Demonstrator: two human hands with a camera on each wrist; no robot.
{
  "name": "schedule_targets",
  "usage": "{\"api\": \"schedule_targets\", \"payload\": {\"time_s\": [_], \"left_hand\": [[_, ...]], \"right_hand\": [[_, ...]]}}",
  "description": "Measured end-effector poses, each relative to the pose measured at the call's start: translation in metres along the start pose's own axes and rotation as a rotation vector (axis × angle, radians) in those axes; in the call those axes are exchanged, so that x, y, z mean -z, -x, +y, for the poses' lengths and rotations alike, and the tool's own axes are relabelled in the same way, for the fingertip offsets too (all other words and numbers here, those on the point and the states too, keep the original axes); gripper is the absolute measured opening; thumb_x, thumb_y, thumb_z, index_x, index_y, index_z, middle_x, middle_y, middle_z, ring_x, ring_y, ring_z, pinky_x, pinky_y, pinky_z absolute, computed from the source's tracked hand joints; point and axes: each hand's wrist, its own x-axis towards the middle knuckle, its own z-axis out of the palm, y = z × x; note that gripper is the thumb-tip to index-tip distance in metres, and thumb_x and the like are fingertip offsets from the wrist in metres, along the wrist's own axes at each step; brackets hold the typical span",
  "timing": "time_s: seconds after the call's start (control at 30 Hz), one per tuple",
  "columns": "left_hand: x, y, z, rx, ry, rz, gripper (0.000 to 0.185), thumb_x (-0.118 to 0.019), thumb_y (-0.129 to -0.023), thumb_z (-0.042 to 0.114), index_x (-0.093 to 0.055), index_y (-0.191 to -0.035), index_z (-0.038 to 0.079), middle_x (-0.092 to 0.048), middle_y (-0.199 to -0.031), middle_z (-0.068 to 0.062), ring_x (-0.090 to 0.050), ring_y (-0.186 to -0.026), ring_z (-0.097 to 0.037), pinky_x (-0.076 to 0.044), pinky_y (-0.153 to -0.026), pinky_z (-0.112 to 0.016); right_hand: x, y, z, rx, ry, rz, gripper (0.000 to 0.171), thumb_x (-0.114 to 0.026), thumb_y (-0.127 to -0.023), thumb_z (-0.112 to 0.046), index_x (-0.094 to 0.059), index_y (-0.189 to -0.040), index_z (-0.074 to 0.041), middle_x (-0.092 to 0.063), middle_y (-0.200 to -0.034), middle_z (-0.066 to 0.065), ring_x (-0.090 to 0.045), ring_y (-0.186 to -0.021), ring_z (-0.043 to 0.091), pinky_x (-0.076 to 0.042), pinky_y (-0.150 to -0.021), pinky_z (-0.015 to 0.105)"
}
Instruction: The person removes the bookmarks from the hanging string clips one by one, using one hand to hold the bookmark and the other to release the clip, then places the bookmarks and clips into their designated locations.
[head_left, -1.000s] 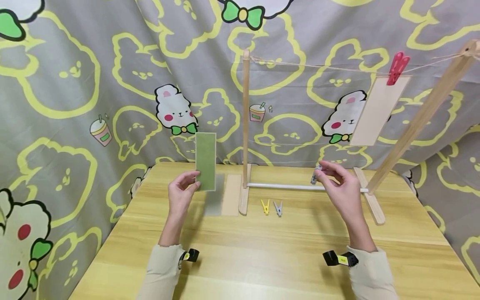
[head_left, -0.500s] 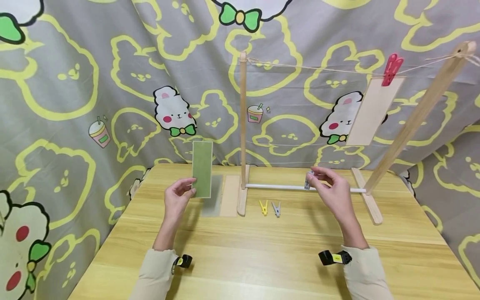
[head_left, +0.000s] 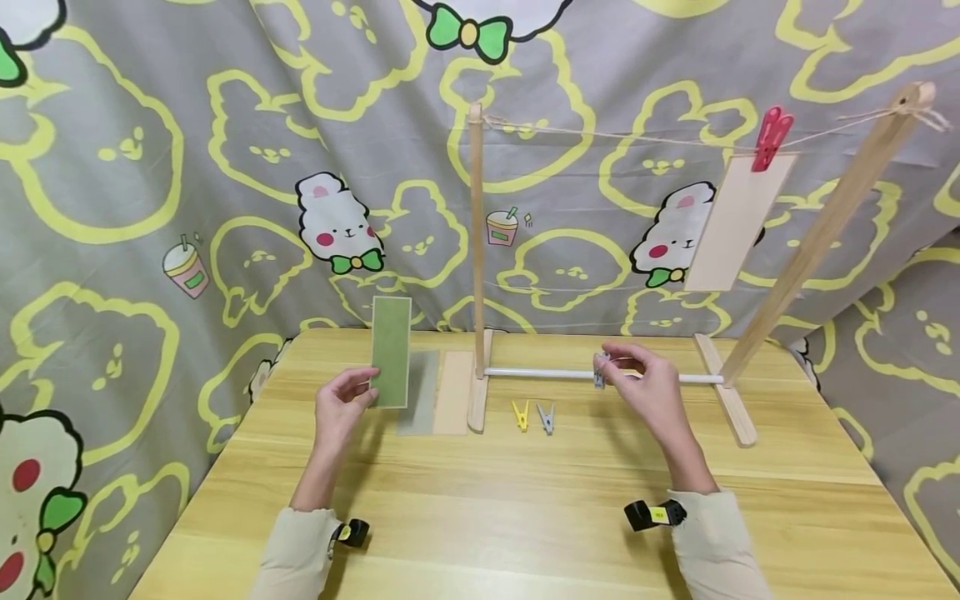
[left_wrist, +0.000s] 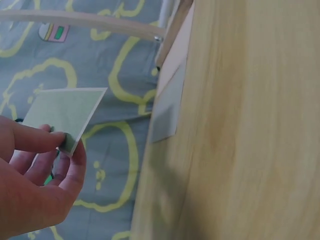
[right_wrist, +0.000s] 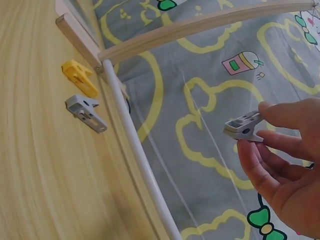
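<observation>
Left hand [head_left: 341, 406] is pinching the green card [head_left: 391, 352] upright above the counter's [head_left: 525, 508] back-left area; right hand [head_left: 647, 387] is nipping a grey peg [head_left: 600, 369] over the rail [head_left: 540, 373]. Best keeping that card's top edge free.

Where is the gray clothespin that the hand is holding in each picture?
Head view: the gray clothespin is right of the middle, pinched by the right hand in front of the white rod.
Left wrist view: not in it.
Right wrist view: the clothespin is at the middle right, at the fingertips.
Shared landmark: the white rod, seen in the head and right wrist views.
</observation>
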Motion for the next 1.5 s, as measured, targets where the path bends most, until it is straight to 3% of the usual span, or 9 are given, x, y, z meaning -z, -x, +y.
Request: {"api": "schedule_targets", "payload": {"time_s": [0.2, 0.43, 0.77, 1.1, 1.5], "left_hand": [[0.002, -0.003, -0.004, 0.032, -0.012, -0.003, 0.034, -0.067, -0.085, -0.021, -0.068, -0.118, -0.013, -0.069, -0.118, -0.028, -0.064, -0.088, -0.008, -0.053, -0.077, -0.012], [0.012, -0.003, -0.004, 0.102, -0.017, -0.050, 0.036, -0.065, -0.087, -0.020, -0.065, -0.122, -0.013, -0.068, -0.125, -0.025, -0.065, -0.095, -0.011, -0.055, -0.080, -0.015], [0.030, -0.004, -0.019, 0.179, -0.068, -0.060, 0.036, -0.066, -0.088, -0.017, -0.065, -0.123, -0.014, -0.070, -0.123, -0.019, -0.064, -0.094, -0.009, -0.057, -0.073, -0.019], [0.034, -0.007, -0.029, 0.252, -0.032, -0.072, 0.036, -0.066, -0.086, -0.017, -0.066, -0.121, -0.012, -0.073, -0.113, -0.015, -0.064, -0.081, -0.008, -0.055, -0.063, -0.019], [0.032, -0.010, -0.037, 0.264, -0.040, -0.145, 0.041, -0.061, -0.089, -0.016, -0.060, -0.129, -0.014, -0.068, -0.123, -0.021, -0.065, -0.078, -0.008, -0.055, -0.062, -0.021]], "right_hand": [[-0.003, 0.000, 0.004, 0.014, 0.065, -0.053, 0.030, -0.076, -0.095, -0.019, -0.073, -0.117, 0.001, -0.073, -0.104, 0.015, -0.069, -0.093, 0.014, -0.056, -0.076, 0.013], [-0.010, 0.000, 0.007, -0.004, 0.108, -0.083, 0.028, -0.077, -0.094, -0.022, -0.075, -0.114, -0.002, -0.074, -0.105, 0.014, -0.072, -0.095, 0.030, -0.057, -0.072, 0.017], [-0.024, 0.003, 0.016, -0.044, 0.153, -0.143, 0.030, -0.078, -0.094, -0.023, -0.074, -0.115, -0.002, -0.074, -0.104, 0.012, -0.070, -0.096, 0.031, -0.056, -0.067, 0.027], [-0.029, 0.004, 0.019, -0.056, 0.198, -0.170, 0.027, -0.078, -0.093, -0.019, -0.075, -0.113, -0.001, -0.074, -0.099, 0.010, -0.070, -0.095, 0.030, -0.056, -0.072, 0.032], [-0.033, 0.007, 0.027, -0.152, 0.182, -0.233, 0.021, -0.078, -0.093, -0.018, -0.076, -0.106, -0.001, -0.074, -0.097, 0.012, -0.069, -0.086, 0.023, -0.057, -0.072, 0.030]]}}
